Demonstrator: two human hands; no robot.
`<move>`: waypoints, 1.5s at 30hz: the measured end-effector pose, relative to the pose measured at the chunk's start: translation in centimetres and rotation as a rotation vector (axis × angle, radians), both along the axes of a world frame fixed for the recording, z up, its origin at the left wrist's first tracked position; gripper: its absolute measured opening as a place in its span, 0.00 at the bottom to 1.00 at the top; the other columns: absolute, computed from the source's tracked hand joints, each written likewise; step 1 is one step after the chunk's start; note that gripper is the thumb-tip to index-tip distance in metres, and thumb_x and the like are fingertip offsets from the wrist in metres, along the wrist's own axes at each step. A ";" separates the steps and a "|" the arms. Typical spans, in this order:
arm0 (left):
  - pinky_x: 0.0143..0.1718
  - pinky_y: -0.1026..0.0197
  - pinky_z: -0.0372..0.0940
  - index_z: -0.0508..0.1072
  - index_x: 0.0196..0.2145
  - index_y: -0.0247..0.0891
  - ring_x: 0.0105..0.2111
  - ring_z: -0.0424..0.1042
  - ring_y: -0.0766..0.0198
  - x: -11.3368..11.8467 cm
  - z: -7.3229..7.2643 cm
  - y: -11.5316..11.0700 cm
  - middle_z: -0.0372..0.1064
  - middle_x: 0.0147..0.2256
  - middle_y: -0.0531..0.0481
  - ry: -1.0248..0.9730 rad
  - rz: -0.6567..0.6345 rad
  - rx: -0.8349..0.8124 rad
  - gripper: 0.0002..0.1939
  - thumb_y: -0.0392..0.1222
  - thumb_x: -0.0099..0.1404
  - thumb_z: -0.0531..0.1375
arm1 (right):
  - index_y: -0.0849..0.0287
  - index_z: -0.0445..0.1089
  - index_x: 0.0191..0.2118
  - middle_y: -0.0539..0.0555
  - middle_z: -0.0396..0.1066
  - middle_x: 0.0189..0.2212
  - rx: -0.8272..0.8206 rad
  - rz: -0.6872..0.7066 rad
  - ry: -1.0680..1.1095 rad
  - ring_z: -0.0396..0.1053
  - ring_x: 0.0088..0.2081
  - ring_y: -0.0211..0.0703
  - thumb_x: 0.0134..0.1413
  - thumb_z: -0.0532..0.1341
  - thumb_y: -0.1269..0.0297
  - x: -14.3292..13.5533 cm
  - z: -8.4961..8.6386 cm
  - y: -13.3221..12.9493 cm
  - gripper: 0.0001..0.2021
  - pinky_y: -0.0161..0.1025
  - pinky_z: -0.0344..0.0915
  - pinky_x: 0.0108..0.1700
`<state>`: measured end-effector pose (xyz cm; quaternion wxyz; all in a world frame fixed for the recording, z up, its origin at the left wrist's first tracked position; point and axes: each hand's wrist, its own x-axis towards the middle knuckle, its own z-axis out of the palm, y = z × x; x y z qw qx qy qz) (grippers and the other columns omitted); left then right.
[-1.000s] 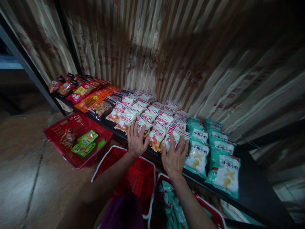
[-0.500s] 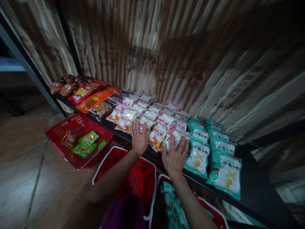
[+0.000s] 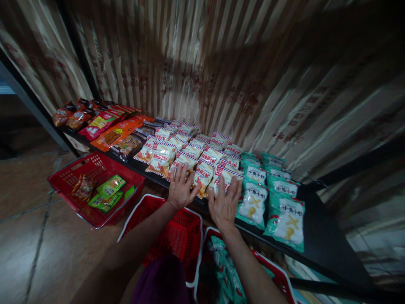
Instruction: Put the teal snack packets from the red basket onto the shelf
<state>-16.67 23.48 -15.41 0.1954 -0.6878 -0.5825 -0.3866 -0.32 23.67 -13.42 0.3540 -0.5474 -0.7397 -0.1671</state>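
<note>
White snack bags [image 3: 163,158] with striped edges and red lettering lie in several rows on a black shelf [image 3: 329,236]. My left hand [image 3: 182,188], fingers spread, rests against the front edge of the bags near the middle. To its right, my right hand [image 3: 224,202] lies with spread fingers on the lower part of a front bag [image 3: 226,175]. Neither hand is closed around a bag. Just right of my right hand stand rows of green and white bags [image 3: 253,202].
Orange, pink and brown snack packs [image 3: 118,131] fill the shelf's left end. Below are a red basket [image 3: 71,169] with green packets, a red basket [image 3: 186,236] with a white rim, and another basket [image 3: 286,283] holding green bags. A striped curtain [image 3: 186,63] hangs behind.
The view has shifted, so the shelf and baskets appear slightly further left. My left hand's thumb now points more to the right; both hands stay at the front bags.
</note>
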 end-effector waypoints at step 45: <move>0.63 0.40 0.42 0.53 0.63 0.38 0.66 0.36 0.47 -1.7 0.7 -0.9 0.41 0.66 0.37 -0.012 0.182 -0.034 0.30 0.50 0.66 0.51 | 0.57 0.44 0.66 0.69 0.37 0.67 0.086 -0.016 -0.167 0.39 0.65 0.69 0.58 0.55 0.52 0.6 -0.2 -0.5 0.34 0.65 0.51 0.56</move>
